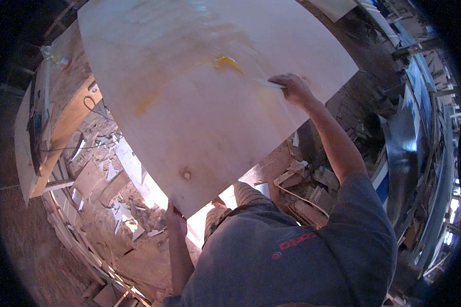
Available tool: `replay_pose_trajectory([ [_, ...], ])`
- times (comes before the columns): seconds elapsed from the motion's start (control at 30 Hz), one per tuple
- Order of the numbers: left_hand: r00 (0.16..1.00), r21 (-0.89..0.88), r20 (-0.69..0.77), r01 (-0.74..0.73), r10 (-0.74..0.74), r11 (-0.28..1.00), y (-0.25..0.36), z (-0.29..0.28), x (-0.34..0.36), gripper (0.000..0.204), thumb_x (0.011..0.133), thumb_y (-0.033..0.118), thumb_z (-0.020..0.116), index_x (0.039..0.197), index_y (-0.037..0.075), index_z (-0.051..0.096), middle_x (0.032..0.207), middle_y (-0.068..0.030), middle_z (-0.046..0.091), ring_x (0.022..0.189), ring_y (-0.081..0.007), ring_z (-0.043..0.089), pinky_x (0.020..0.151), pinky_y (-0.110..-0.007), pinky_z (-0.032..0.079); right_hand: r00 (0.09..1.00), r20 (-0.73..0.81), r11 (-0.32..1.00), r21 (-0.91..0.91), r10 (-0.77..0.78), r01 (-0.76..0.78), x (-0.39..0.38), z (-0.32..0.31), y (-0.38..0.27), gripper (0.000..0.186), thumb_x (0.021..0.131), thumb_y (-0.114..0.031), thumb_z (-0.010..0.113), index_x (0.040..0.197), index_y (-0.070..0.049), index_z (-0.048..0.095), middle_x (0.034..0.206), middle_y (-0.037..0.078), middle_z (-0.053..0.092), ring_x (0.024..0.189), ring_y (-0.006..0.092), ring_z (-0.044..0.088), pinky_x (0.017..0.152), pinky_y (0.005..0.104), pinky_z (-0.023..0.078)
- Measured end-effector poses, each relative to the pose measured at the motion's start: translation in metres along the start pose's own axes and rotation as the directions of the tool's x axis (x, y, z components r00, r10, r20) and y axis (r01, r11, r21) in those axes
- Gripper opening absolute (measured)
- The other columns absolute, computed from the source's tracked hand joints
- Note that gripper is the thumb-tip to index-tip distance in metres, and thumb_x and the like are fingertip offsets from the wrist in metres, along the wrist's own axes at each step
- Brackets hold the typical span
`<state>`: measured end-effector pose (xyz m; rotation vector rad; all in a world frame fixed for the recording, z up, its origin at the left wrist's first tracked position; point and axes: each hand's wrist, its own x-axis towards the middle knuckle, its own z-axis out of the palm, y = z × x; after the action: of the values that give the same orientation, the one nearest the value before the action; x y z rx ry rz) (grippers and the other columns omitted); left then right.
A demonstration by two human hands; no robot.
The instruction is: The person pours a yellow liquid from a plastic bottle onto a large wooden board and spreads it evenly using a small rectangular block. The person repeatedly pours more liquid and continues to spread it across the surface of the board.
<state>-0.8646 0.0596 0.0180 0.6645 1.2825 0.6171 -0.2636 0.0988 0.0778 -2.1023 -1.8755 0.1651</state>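
Note:
A large pale wooden sheet (215, 138) spans the upper middle of the head view, with a dark knot near its closest corner. Smears of yellow, wet-looking paste (226, 63) lie across its face, one thick streak near the middle. My right hand (294, 89) is closed round a flat, pale spreader (269, 83), whose blade rests on the sheet just right of that streak. At the near left corner, my left hand (175, 220) grips the sheet's edge; the fingers beneath it are partly hidden.
To the left stands a wooden bench or board (69, 128) with a dark cable (91, 105) by its edge. Broken offcuts (110, 192) litter the floor below the sheet. On the right are a curved shiny sheet (402, 148) and several stacked long strips.

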Motion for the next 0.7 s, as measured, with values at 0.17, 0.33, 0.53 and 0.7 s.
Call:
replay_pose_trajectory([
  [0.17,0.95,-0.292,-0.232,0.138,-0.21,0.946,-0.026,-0.019,0.005,0.044,0.107,0.046,0.053,0.133,0.012,0.062,0.115,-0.0013,0.063,0.103,-0.0166,0.057,0.091,-0.036,0.046,0.994,-0.037,0.957,-0.27,0.098,-0.104,0.097,0.017,0.053,0.031,0.094,-0.017,0.063,0.122,-0.018,0.075,0.123,0.005,0.074,0.114,0.0321,0.066,0.097,0.0451,0.056],
  [0.33,0.891,-0.326,-0.4,0.083,-0.217,0.942,-0.042,-0.013,-0.016,0.047,0.108,0.05,0.049,0.132,0.012,0.062,0.111,-0.0005,0.062,0.1,-0.016,0.057,0.09,-0.036,0.045,0.99,0.136,0.957,-0.291,0.037,0.005,0.151,0.016,0.072,0.03,0.098,-0.022,0.06,0.124,-0.024,0.075,0.123,0.004,0.074,0.112,0.0333,0.068,0.096,0.0478,0.056],
  [0.53,0.894,-0.321,-0.422,0.007,-0.15,0.947,-0.042,-0.004,-0.02,0.05,0.107,0.052,0.05,0.13,0.009,0.061,0.112,-0.0011,0.062,0.099,-0.0153,0.056,0.09,-0.037,0.045,0.985,0.119,0.945,-0.317,0.124,-0.08,0.214,0.003,0.088,0.029,0.097,-0.022,0.062,0.122,-0.026,0.076,0.122,0.007,0.074,0.111,0.0348,0.07,0.094,0.0491,0.057],
  [0.7,0.895,-0.277,-0.433,-0.017,-0.109,0.961,-0.025,0.014,-0.019,0.051,0.106,0.052,0.053,0.131,0.008,0.062,0.111,-0.0017,0.063,0.099,-0.0154,0.056,0.091,-0.036,0.045,0.968,0.242,0.951,-0.31,0.073,0.006,0.212,0.01,0.09,0.031,0.094,-0.018,0.063,0.118,-0.029,0.078,0.113,0.008,0.077,0.103,0.0347,0.073,0.089,0.0493,0.059],
])
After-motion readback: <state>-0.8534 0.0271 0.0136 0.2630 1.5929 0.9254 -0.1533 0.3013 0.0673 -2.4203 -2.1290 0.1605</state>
